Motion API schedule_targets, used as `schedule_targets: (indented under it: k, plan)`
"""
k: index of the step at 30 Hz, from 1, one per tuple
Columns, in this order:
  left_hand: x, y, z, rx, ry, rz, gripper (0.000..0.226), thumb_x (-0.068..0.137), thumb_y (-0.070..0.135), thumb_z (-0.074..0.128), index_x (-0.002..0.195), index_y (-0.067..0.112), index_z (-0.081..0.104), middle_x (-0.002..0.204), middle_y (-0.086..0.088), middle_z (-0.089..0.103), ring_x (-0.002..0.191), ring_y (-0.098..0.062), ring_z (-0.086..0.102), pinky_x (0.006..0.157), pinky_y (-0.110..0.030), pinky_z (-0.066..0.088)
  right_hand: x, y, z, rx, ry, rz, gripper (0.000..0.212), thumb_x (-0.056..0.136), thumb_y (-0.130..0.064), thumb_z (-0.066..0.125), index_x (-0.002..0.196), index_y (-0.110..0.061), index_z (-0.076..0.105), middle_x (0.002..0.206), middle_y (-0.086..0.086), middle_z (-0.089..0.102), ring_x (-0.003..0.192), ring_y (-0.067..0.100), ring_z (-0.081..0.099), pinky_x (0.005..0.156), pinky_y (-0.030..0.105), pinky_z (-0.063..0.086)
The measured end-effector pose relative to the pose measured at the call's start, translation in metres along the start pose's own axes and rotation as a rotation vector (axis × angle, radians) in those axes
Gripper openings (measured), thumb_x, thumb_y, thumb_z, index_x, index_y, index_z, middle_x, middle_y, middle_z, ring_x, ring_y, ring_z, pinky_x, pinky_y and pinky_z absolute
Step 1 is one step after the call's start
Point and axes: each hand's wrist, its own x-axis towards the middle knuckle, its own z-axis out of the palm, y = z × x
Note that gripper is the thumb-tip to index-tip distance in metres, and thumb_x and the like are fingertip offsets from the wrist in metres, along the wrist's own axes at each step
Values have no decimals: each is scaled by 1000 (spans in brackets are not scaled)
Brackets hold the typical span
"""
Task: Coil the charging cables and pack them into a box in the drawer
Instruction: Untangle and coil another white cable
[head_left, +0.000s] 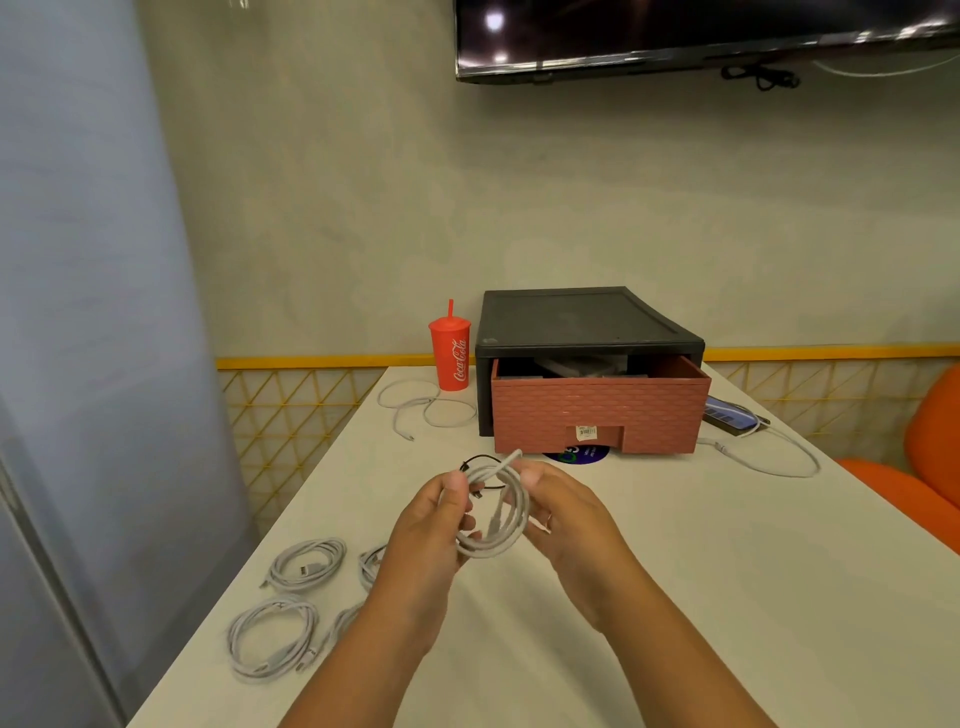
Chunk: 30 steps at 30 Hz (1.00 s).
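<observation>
Hands, left hand (436, 519) and right hand (563, 512), both pinch the coiled white cable (493, 512) above the table (727, 571).

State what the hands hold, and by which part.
One coiled white cable: the left hand grips the coil's left side, and the right hand grips its right side.

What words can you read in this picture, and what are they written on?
"Coca-Cola": on the red cup, running up its side.
White sticker on the front of the drawer: print too small to read.
Blue sticker under the drawer's front edge: partly hidden and blurred, cannot be read.
Nothing else carries readable text.
</observation>
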Motion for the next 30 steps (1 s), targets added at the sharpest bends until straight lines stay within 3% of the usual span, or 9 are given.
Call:
schedule_targets:
  k: [3,8,11,14,19,22,27,30]
  plan:
    - [-2,-6,2,186,-3,119,26,97,27,42,77,22,58,53,17,51,50,2,44,54,-15,36,-1,3,5,-33,54,-65,20,85,-13,63,105,-11,64,97,0,70,89,10,63,84,25,48]
    - [-2,-14,-3,335,-12,186,19,95,21,48,83,20,63,60,8,46,55,-4,39,55,-18,39,1,10,6,-73,229,-96,6,87,-10,61,91,-14,59,76,2,64,70,13,56,69,28,47]
    - [0,-17,-9,378,-63,135,20,95,19,48,81,19,62,67,8,52,67,-10,46,74,-29,43,1,8,3,36,177,-72,7,88,-11,60,93,-15,55,67,1,65,69,17,56,67,31,46]
    - [-1,-19,-15,399,-122,90,24,96,19,45,78,19,60,70,6,55,71,-13,48,76,-31,44,3,9,1,113,152,-50,8,88,-11,59,95,-14,56,67,2,68,71,19,57,68,30,48]
    - [-1,-26,-21,552,-118,192,22,96,18,46,77,18,57,71,5,54,70,-9,47,67,-19,39,4,15,5,279,172,70,7,85,-6,61,91,-6,57,77,11,67,57,13,59,60,24,53]
    - [-2,-33,-22,640,-112,281,19,95,16,49,78,22,57,70,8,54,67,-2,46,60,-12,35,4,17,4,485,135,164,5,86,-2,56,83,-6,55,69,8,64,52,12,60,54,22,54]
    - [0,-40,-22,672,-83,422,25,92,22,51,94,46,56,92,15,65,90,3,57,75,-8,40,-1,19,2,671,48,243,12,87,-2,51,75,-6,53,59,7,62,49,11,60,48,22,53]
    - [2,-45,-21,728,-15,466,29,93,18,52,111,40,54,91,13,63,84,1,57,73,-6,38,-2,18,1,736,-8,270,3,73,-4,58,73,-5,55,64,11,60,46,12,59,51,22,55]
